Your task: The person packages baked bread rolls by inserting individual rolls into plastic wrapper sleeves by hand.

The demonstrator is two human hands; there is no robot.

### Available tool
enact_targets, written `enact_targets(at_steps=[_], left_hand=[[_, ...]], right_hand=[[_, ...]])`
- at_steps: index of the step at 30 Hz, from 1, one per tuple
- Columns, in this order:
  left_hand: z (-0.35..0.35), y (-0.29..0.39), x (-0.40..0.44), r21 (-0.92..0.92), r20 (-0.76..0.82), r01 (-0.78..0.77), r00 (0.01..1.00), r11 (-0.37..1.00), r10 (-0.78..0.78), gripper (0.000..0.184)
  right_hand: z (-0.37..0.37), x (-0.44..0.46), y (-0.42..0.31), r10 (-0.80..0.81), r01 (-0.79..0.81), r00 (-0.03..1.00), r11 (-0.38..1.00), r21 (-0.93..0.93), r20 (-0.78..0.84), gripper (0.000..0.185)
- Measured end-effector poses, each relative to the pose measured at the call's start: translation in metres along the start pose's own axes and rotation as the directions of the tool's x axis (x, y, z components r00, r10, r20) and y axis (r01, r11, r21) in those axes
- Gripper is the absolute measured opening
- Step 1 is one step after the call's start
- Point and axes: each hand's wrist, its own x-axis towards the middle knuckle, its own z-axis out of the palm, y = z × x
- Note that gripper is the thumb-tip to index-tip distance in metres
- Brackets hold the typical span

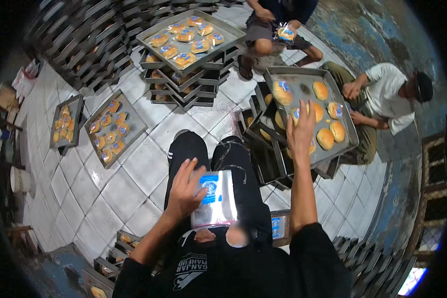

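Observation:
My left hand (185,188) hovers at the left edge of a stack of clear plastic bags (223,196) with blue labels, which lies on my lap. Its fingers are stretched out and partly blurred, with nothing visible in them. My right hand (301,131) reaches over the near-left side of a metal tray (293,75), fingers extended and apart. Beneath its fingertips are a plain bun (316,112) and a bagged bun with a blue label; whether it touches them I cannot tell. Other plain buns (325,139) and a bagged bun (335,110) lie in the same tray.
A tall stack of trays with bagged buns (185,36) stands ahead. Two smaller trays of bagged buns (109,131) rest on the tiled floor (129,174) at left. One person (283,15) holds a bagged bun; another person (395,94) sits at right. Stacked trays line the wall.

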Motion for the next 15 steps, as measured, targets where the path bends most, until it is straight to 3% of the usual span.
enact_targets(at_steps=[1, 2, 3, 4, 5, 7, 8, 10, 11, 12, 14, 15], left_hand=[[0.0, 0.002, -0.007, 0.204, 0.068, -0.027, 0.998, 0.979, 0.013, 0.056], [0.001, 0.0, -0.011, 0.215, 0.081, -0.037, 0.997, 0.976, 0.02, 0.056], [0.003, -0.004, -0.014, 0.22, 0.105, -0.058, 0.994, 0.974, 0.035, 0.057], [0.005, -0.01, -0.014, 0.225, 0.134, -0.091, 0.989, 0.97, 0.062, 0.058], [0.009, -0.016, -0.016, 0.215, 0.109, -0.178, 0.981, 0.96, 0.158, 0.055], [0.012, -0.023, -0.021, 0.192, 0.067, -0.345, 0.939, 0.919, 0.339, 0.049], [0.012, -0.021, -0.023, 0.193, 0.045, -0.345, 0.938, 0.919, 0.343, 0.046], [0.002, -0.002, -0.016, 0.291, 0.065, -0.138, 0.99, 0.947, 0.125, 0.045], [0.001, 0.003, -0.009, 0.343, 0.053, -0.039, 0.998, 0.939, 0.023, 0.044], [-0.003, -0.001, -0.011, 0.334, 0.133, -0.11, 0.989, 0.936, 0.069, 0.042], [0.008, -0.02, -0.024, 0.278, 0.091, -0.323, 0.946, 0.905, 0.31, 0.039], [0.015, -0.024, -0.03, 0.251, 0.061, -0.412, 0.91, 0.876, 0.41, 0.037]], right_hand=[[-0.017, -0.004, -0.022, -0.014, 0.013, 1.0, 0.999, 0.05, 0.021, 0.039], [-0.03, -0.019, -0.043, -0.016, 0.011, 0.999, 0.995, 0.095, 0.047, 0.039], [-0.036, -0.044, -0.06, 0.021, -0.102, 0.976, 0.923, 0.372, 0.214, 0.042], [-0.046, -0.065, -0.079, -0.063, -0.271, 0.869, 0.771, 0.577, 0.491, 0.046], [-0.048, -0.085, -0.101, -0.246, -0.136, 0.844, 0.76, 0.635, 0.476, 0.052], [-0.066, -0.107, -0.132, -0.316, -0.108, 0.738, 0.817, 0.567, 0.596, 0.052], [-0.063, -0.117, -0.131, -0.331, -0.11, 0.686, 0.833, 0.542, 0.648, 0.049], [-0.05, -0.132, -0.12, -0.325, -0.191, 0.565, 0.843, 0.503, 0.758, 0.043], [-0.05, -0.13, -0.114, -0.344, -0.192, 0.607, 0.811, 0.552, 0.717, 0.044], [-0.061, -0.109, -0.111, -0.366, -0.181, 0.646, 0.779, 0.6, 0.67, 0.044], [-0.079, -0.084, -0.116, -0.355, -0.078, 0.752, 0.788, 0.61, 0.555, 0.042], [-0.085, -0.081, -0.119, -0.381, -0.03, 0.745, 0.801, 0.598, 0.548, 0.039]])
